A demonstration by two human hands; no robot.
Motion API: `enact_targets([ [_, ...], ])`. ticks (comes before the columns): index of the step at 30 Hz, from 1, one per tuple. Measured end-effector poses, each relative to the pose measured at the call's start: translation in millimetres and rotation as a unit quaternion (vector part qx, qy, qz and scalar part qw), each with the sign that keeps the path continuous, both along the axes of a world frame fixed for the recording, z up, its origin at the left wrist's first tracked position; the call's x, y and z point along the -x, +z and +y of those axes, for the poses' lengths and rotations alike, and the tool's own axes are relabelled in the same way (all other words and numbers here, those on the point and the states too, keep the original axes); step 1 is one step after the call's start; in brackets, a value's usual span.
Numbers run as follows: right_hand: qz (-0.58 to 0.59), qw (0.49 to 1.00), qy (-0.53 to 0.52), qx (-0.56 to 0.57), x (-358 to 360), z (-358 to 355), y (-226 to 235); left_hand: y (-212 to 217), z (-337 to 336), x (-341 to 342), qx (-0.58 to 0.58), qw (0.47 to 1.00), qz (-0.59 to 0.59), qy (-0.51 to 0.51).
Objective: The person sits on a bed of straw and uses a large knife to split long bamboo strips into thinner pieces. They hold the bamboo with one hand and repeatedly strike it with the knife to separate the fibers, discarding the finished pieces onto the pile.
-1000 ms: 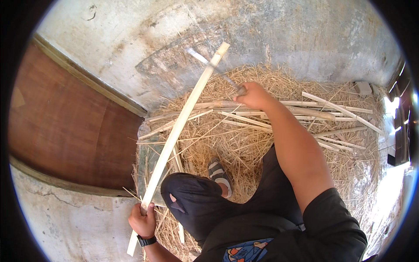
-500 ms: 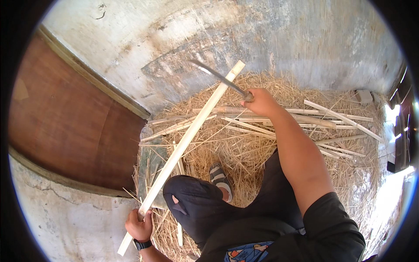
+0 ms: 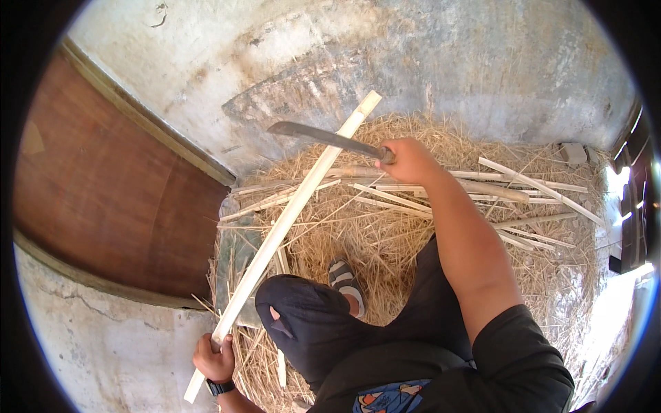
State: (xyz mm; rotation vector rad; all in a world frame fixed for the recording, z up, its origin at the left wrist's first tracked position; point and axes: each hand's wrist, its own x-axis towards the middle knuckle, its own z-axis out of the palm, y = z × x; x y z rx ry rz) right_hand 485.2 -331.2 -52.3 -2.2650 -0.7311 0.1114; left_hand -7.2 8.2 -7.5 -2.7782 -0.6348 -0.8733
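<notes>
A long pale bamboo strip (image 3: 281, 227) slants from the lower left up toward the wall. My left hand (image 3: 214, 358) is closed around it close to its lower end. My right hand (image 3: 407, 162) grips the handle of a machete (image 3: 313, 133). Its dark, slightly curved blade points left and crosses over the strip below the upper end. Whether the edge touches the strip I cannot tell. The strip passes beside my bent left knee (image 3: 292, 303).
Several split bamboo strips (image 3: 544, 186) and a rounder bamboo pole (image 3: 496, 191) lie on straw and shavings (image 3: 385, 258). A stained wall (image 3: 441, 62) rises behind, a brown door panel (image 3: 117, 193) stands at left, and a brick-like block (image 3: 573, 153) sits far right.
The machete's tip has swung down and to the left, so the blade lies flatter and lower across the strip. The strip's upper end has shifted slightly left; both hands keep their hold.
</notes>
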Motion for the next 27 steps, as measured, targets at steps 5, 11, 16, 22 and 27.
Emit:
enact_targets([
  [5, 0.004, 0.999, -0.024, -0.045, -1, -6, -3, 0, 2, -2, 0.028, 1.0, -0.001, 0.0],
  [11, -0.014, 0.999, -0.007, -0.028, 4, -2, 6, 2, 2, -2, 0.086, 0.996, 0.004, -0.005],
  [16, 0.034, 0.997, -0.018, -0.063, 2, -1, 2, -1, 7, 1, 0.118, 0.993, 0.021, -0.002],
  [22, 0.025, 0.996, -0.023, -0.088, -8, -11, -6, 1, 6, 0, 0.163, 0.986, 0.035, -0.005],
  [27, -0.033, 0.997, 0.026, -0.069, 5, 6, -6, -3, 3, -3, 0.158, 0.987, 0.027, -0.01],
])
